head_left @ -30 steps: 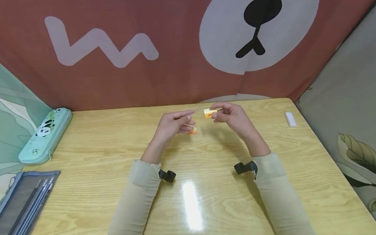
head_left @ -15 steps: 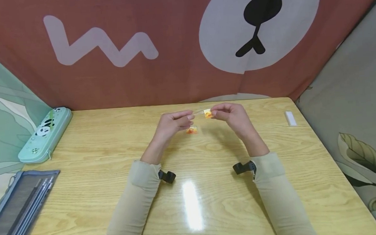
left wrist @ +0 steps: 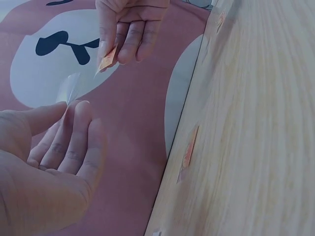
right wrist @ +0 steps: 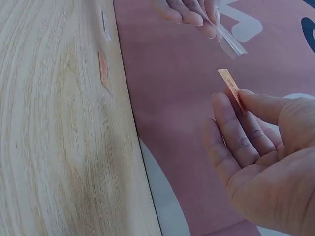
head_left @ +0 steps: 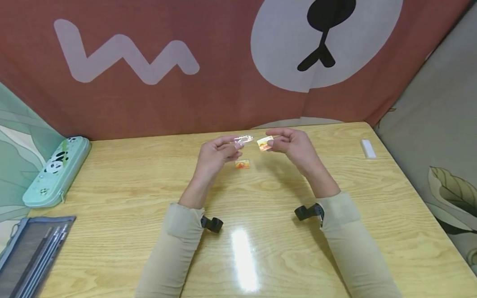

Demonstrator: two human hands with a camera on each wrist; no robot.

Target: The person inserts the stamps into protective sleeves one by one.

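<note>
Take the small orange-and-yellow printed rectangular card lying flat on the table (head_left: 242, 164) as your landmark. Above it and a little farther from you, your left hand (head_left: 218, 152) pinches a clear, shiny strip of plastic film (head_left: 244, 139) between thumb and forefinger, the other fingers loosely bent. Above and to the right of the lying card, your right hand (head_left: 297, 148) has its thumb clamped on a small orange, yellow and white printed card (head_left: 264, 143), pressing it against a finger behind. Film and held card face each other, near but apart.

You seem to grip each piece by its outer end so that the facing ends stay uncovered and both can be seen; something this thin probably bends if squeezed hard.

Just beyond the lying card runs the far edge of the pale wood-grain table (head_left: 143, 181), with reddish-brown printed fabric (head_left: 219, 96) behind it, so your room is tightest there. On your side of the card the wood stretches back between your forearms. Sideways you have space too: the mint-green panda pencil case (head_left: 57, 172) stands well to its left, the white rectangular block (head_left: 369, 149) well to its right.
</note>
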